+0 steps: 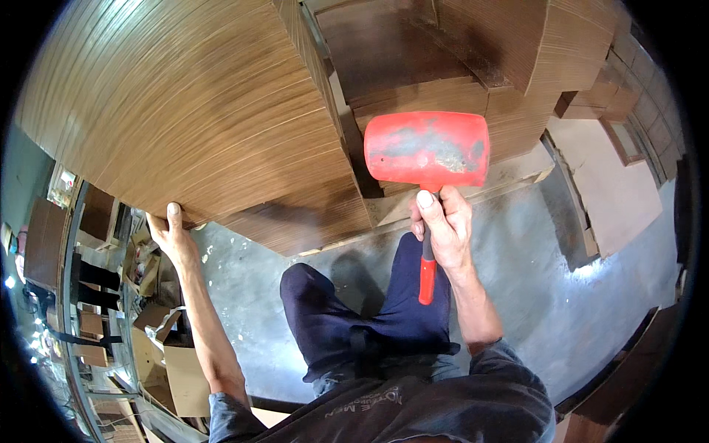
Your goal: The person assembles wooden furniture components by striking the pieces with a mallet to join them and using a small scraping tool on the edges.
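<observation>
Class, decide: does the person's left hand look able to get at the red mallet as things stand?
Probably yes, if the left hand leaves the wood-grain panel: the right hand holds the red mallet, but its lower grip looks uncovered.

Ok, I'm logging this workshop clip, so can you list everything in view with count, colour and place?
mallet: one, red head with grey scuffs, centre
large wood-grain panel: one, brown, upper left
other wood-grain pieces: several, brown, upper centre to upper right
pale board: one, pinkish beige, right
cardboard boxes: several, tan, lower left
floor: one, grey, beneath
far-left clutter: mixed colours, too small to count
shirt: one, dark grey, bottom
legs: two, navy trousers, lower centre
left hand: one, bare, at the panel's edge
right hand: one, bare, around the mallet's handle
</observation>
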`<act>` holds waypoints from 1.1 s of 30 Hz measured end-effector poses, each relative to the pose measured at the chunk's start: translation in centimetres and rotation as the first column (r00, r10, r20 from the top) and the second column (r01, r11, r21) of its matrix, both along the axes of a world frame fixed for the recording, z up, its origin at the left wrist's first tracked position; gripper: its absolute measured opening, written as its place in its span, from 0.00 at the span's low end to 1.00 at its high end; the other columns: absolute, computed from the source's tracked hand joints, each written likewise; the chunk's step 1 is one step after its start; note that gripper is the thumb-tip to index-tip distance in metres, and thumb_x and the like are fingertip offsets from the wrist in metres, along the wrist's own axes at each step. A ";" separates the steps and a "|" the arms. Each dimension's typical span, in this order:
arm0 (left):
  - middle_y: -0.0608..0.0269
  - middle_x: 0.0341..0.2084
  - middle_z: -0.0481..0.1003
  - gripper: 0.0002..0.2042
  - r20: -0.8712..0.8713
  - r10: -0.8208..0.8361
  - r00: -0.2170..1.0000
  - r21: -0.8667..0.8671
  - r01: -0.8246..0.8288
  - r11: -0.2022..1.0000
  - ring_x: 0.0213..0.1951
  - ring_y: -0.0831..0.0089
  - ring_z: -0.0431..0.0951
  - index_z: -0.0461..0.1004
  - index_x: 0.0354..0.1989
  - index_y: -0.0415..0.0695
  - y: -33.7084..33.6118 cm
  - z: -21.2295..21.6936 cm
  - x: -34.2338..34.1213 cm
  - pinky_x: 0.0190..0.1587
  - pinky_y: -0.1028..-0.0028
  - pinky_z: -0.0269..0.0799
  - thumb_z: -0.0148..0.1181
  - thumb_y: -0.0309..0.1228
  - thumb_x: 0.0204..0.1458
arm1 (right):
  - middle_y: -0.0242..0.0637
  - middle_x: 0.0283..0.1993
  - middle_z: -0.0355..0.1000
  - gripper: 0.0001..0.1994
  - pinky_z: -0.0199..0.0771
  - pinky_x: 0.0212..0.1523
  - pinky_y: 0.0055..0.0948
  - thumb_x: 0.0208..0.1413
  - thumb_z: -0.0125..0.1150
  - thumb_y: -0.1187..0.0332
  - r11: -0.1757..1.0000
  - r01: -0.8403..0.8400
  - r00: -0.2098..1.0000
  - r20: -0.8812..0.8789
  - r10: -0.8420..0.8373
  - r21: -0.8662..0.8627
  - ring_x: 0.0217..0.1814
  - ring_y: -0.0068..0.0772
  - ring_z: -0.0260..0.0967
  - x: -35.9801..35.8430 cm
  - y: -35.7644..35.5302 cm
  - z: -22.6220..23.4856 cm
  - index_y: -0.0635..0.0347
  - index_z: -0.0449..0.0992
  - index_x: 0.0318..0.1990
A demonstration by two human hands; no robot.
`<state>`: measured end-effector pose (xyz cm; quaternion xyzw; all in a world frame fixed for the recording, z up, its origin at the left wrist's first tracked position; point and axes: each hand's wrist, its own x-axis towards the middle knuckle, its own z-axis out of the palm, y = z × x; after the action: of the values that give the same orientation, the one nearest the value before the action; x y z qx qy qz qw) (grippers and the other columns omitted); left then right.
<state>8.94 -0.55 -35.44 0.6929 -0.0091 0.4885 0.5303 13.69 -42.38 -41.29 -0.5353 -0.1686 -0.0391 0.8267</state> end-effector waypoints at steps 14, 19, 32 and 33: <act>0.56 0.50 0.71 0.29 -0.025 0.016 1.000 -0.032 -0.017 0.999 0.51 0.70 0.70 0.65 0.57 0.33 0.6 -0.3 -0.2 0.57 0.69 0.61 0.68 0.40 0.53 | 0.32 0.25 0.66 0.17 0.61 0.16 0.19 0.65 0.54 0.55 0.991 -0.117 0.992 -0.064 0.113 -0.058 0.18 0.15 0.60 2.9 0.9 1.8 0.63 0.66 0.37; 0.56 0.49 0.71 0.30 0.008 0.040 0.999 -0.070 -0.040 0.997 0.51 0.70 0.69 0.65 0.57 0.33 -0.7 0.1 -0.1 0.57 0.69 0.61 0.67 0.41 0.53 | 0.32 0.24 0.66 0.18 0.61 0.16 0.19 0.65 0.54 0.54 0.979 -0.046 0.999 -0.014 0.044 -0.197 0.17 0.16 0.60 3.2 1.0 1.2 0.60 0.66 0.33; 0.58 0.48 0.72 0.28 -0.054 -0.010 0.998 -0.093 0.005 0.996 0.51 0.71 0.69 0.67 0.57 0.34 0.1 0.2 -0.7 0.57 0.67 0.62 0.67 0.39 0.54 | 0.32 0.25 0.67 0.18 0.62 0.17 0.19 0.66 0.53 0.53 0.999 -0.033 0.999 0.023 0.034 -0.043 0.18 0.17 0.61 3.0 2.5 2.3 0.61 0.66 0.36; 0.58 0.49 0.72 0.28 -0.070 -0.015 0.997 -0.088 0.009 0.996 0.52 0.70 0.69 0.67 0.57 0.34 0.2 0.1 -0.7 0.57 0.67 0.62 0.67 0.39 0.53 | 0.32 0.25 0.66 0.19 0.62 0.17 0.19 0.65 0.53 0.52 1.000 -0.018 1.000 0.021 0.018 0.014 0.18 0.17 0.61 3.0 2.7 2.3 0.61 0.66 0.35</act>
<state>8.22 -0.35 -35.35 0.6858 0.0269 0.4602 0.5631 16.66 -39.64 -38.98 -0.5274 -0.1818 -0.0385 0.8291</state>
